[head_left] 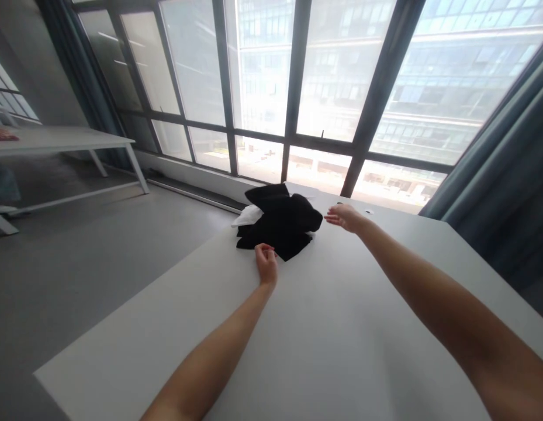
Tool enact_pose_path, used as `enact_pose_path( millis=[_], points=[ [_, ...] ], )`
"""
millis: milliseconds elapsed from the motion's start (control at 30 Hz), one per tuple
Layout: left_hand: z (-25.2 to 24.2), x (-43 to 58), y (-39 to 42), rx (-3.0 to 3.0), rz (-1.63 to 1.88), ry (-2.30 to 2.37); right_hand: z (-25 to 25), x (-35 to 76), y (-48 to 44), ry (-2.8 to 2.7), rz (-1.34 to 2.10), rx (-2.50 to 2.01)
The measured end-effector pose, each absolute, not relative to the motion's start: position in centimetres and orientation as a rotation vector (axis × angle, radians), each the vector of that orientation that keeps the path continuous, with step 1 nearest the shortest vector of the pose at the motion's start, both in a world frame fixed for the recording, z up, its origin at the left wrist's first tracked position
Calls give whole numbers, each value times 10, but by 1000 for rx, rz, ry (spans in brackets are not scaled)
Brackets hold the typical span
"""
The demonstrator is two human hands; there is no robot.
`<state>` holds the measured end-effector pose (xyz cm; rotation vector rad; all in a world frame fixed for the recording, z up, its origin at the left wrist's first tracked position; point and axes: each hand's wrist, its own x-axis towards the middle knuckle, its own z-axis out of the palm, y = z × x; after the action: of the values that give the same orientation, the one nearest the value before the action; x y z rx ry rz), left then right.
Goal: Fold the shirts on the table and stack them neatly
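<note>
A crumpled heap of black cloth [282, 219] lies toward the far end of a white table [332, 304]. My left hand [266, 266] is at its near edge, fingers curled in against the thumb and overlapping the fabric in view. Whether a fold is pinched there, I cannot make out. Just right of the heap, my right hand [345, 217] is open, fingers stretched toward the cloth and a small gap between them. Some white material [248, 216] shows from under the black cloth on its left side.
Behind the table stand large framed windows [262, 64], with a grey-blue curtain [503, 169] at the right. A small light object [369, 211] lies beyond my right hand. Another white table [65, 137] is at the left across the grey floor [135, 245].
</note>
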<state>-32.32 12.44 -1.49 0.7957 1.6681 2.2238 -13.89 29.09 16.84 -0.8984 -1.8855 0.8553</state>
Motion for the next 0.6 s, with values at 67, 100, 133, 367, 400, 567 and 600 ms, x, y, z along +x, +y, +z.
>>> enact_pose_path(
  millis=[67, 100, 133, 367, 400, 567, 600],
  points=[
    [-13, -319, 122, 925, 2161, 1664, 134, -116, 271, -1878, 1035, -1001],
    [-13, -317, 122, 981, 2126, 1655, 117, -100, 262, -1849, 1154, -1058],
    [-12, -316, 122, 1026, 2092, 1644, 100, -80, 253, -1687, 1398, -1156],
    [-7, -314, 125, 1135, 1930, 1660, 7, 96, 205, -697, 1843, -892],
    [-7, -315, 126, 1146, 1908, 1670, -1, 117, 199, -606, 1811, -847],
    [-3, -316, 131, 1254, 1741, 1727, -17, 176, 176, -424, 1686, -719],
    [-4, -315, 132, 1289, 1691, 1741, -16, 179, 173, -415, 1680, -702]
  ],
)
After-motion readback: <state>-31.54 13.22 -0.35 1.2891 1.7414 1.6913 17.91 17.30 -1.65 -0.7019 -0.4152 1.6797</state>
